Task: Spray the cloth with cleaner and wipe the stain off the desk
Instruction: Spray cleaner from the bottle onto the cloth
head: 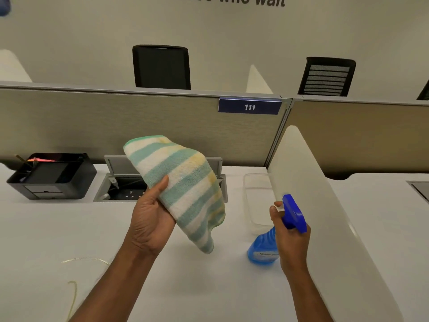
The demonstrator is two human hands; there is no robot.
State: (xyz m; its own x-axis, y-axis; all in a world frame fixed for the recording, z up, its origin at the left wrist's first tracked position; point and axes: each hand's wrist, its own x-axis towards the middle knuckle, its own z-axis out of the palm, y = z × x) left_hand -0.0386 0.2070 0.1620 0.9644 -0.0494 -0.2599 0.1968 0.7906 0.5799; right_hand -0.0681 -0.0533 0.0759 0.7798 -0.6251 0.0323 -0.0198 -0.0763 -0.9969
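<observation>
Left hand gripped the folded teal-and-white striped terry cloth above mid white desk. Right hand clasped the blue plastic spray bottle near the desk's right edge, nozzle toward the cloth. Spraying stage; wiping left. Faint yellowish marks by the front-left edge were possibly the stain.

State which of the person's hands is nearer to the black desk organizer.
Left. The left hand, holding the striped cloth, is nearer the black desk organizer; the right hand, gripping the spray bottle, is farther right.
</observation>
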